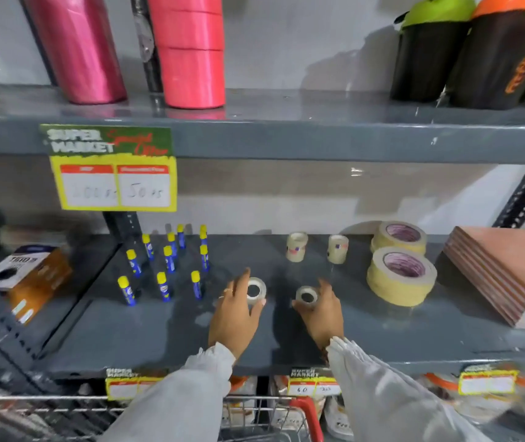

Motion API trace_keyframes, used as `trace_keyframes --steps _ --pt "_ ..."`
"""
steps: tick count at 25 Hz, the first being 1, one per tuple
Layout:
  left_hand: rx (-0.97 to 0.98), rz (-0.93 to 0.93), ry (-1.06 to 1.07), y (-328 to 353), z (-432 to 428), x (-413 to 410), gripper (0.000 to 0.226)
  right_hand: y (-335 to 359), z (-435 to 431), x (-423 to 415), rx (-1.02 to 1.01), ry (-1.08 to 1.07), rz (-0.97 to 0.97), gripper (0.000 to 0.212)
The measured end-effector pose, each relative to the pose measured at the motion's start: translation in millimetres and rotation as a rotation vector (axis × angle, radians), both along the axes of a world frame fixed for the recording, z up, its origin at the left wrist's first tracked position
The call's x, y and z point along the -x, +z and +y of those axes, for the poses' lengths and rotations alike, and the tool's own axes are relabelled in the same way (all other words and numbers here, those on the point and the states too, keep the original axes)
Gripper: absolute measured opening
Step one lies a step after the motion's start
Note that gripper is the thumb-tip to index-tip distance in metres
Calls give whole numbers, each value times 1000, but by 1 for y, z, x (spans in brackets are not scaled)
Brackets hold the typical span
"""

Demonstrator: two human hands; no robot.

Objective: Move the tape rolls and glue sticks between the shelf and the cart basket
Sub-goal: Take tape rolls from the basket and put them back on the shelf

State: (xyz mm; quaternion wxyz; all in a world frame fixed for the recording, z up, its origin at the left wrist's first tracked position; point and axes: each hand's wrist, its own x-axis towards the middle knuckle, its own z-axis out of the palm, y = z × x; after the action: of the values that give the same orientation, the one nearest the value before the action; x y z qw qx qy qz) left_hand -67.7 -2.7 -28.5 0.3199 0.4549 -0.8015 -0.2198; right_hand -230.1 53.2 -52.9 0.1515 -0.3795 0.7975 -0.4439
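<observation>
On the shelf [159, 330], each hand grips one of four clear tape rolls; eleven glue sticks.

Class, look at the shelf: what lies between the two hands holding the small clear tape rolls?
Head view: only bare grey shelf lies between the left hand and the right hand.

Two clear tape rolls [306, 296] front, two upright behind, eleven glue sticks [165, 266] standing left

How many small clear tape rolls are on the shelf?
4: two standing at the back, one at the left hand, one at the right hand. None seems hidden.
</observation>
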Motion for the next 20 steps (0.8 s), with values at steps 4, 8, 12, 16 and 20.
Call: trace_keyframes --steps 4,8,12,16,20 --pt "95 -89 10 -3 -8 28 66 -3 -23 18 -115 -57 97 78" --pt "17 -32 57 -5 -16 48 69 -4 -33 18 -172 -77 160 85" --pt "-56 34 25 -11 -24 66 70 -5 -29 20 68 -140 -11 67" --pt "-139 102 -35 -16 -17 87 77 1 -19 24 395 -232 -245 43" --pt "-175 120 -24 -22 -15 105 83 -8 -20 27 395 -235 -294 47"
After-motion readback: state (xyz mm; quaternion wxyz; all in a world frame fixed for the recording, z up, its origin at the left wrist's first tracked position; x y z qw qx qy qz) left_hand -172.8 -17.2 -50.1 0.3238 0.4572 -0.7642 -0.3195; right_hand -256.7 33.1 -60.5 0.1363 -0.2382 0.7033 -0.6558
